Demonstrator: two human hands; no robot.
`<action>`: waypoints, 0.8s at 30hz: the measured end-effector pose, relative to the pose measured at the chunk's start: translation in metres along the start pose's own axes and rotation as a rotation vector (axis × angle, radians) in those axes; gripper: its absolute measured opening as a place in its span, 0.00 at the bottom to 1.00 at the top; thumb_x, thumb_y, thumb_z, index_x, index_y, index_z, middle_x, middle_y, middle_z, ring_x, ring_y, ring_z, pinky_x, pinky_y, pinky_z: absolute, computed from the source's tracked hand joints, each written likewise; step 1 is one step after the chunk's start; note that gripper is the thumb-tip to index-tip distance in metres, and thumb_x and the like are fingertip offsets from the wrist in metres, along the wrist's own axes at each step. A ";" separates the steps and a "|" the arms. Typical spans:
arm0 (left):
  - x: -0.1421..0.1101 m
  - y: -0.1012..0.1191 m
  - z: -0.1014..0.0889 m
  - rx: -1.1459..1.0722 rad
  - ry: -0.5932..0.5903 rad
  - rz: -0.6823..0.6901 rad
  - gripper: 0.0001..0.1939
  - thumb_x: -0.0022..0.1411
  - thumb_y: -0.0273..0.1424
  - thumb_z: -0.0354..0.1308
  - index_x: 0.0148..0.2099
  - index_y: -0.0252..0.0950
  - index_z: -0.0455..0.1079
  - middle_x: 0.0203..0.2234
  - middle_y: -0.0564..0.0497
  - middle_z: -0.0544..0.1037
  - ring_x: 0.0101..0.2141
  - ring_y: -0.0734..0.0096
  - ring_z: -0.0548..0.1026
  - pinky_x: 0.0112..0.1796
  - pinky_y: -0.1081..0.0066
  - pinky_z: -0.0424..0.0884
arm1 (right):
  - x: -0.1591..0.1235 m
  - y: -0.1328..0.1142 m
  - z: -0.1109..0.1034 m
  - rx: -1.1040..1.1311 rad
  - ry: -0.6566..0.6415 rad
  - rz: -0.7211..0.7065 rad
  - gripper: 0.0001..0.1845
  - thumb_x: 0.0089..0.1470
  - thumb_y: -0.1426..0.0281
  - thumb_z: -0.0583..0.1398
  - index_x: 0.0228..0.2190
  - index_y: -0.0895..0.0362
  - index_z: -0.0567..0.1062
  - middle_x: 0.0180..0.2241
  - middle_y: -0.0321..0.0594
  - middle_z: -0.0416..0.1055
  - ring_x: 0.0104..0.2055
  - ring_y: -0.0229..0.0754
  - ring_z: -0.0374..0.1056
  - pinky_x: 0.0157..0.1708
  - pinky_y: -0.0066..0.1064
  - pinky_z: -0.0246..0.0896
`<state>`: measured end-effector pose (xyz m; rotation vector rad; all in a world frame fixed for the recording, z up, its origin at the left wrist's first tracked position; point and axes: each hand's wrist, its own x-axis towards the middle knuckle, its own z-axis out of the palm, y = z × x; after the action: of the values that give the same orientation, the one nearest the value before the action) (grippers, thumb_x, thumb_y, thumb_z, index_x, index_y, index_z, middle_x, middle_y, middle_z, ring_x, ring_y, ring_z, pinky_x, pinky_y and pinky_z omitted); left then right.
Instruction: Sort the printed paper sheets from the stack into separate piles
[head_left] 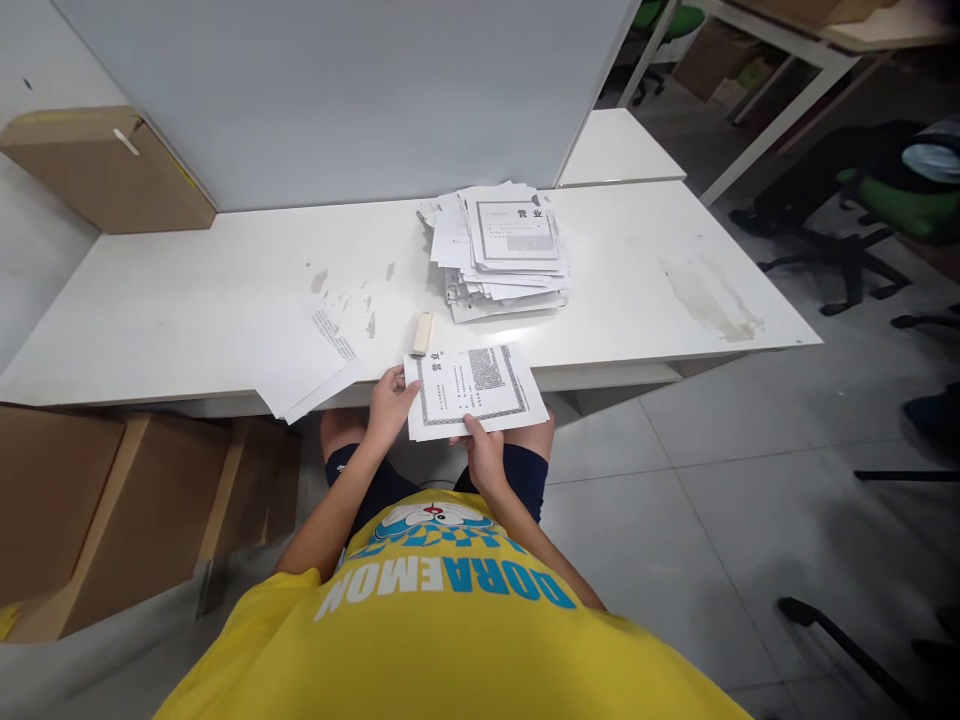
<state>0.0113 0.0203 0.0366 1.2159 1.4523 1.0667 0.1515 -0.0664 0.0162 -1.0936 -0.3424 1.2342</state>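
Note:
I hold a printed sheet with a dark border [474, 388] over the front edge of the white table [187, 300]. My left hand [390, 403] pinches its left edge, fingers closed on the paper. My right hand [484, 450] grips its lower edge, also closed. A small cream-coloured stapler-like object [424, 333] lies on the table just beyond the sheet. Farther back sits an untidy stack of similar printed papers [499, 250]. A couple of loose white sheets [307, 365] hang over the table edge to the left of my left hand.
A grey partition panel [337, 90] stands along the table's back. Cardboard boxes sit at the back left [105, 165] and under the table at left [112, 500]. Green office chairs [892, 200] stand on the tiled floor at right.

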 end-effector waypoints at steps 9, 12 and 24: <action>-0.001 0.009 -0.001 -0.172 0.000 -0.085 0.27 0.53 0.31 0.61 0.57 0.32 0.66 0.36 0.45 0.80 0.37 0.64 0.78 0.39 0.68 0.72 | -0.008 0.007 -0.004 -0.113 0.074 -0.059 0.20 0.46 0.61 0.66 0.39 0.59 0.75 0.29 0.39 0.78 0.29 0.45 0.73 0.32 0.40 0.74; 0.000 0.012 0.000 -0.211 0.002 -0.058 0.30 0.54 0.30 0.60 0.59 0.33 0.65 0.42 0.43 0.80 0.40 0.64 0.79 0.42 0.67 0.73 | -0.010 0.005 -0.006 -0.142 0.052 -0.103 0.14 0.47 0.61 0.65 0.33 0.57 0.75 0.22 0.35 0.74 0.26 0.44 0.71 0.30 0.39 0.74; 0.020 0.021 -0.002 0.295 0.039 0.148 0.32 0.58 0.28 0.59 0.65 0.35 0.61 0.54 0.38 0.73 0.36 0.66 0.78 0.40 0.65 0.75 | -0.003 -0.001 0.002 -0.053 0.052 -0.005 0.20 0.44 0.61 0.66 0.38 0.59 0.75 0.31 0.40 0.77 0.36 0.48 0.75 0.35 0.43 0.77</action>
<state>0.0115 0.0430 0.0546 1.5379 1.6112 1.0021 0.1496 -0.0679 0.0192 -1.1680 -0.3397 1.1957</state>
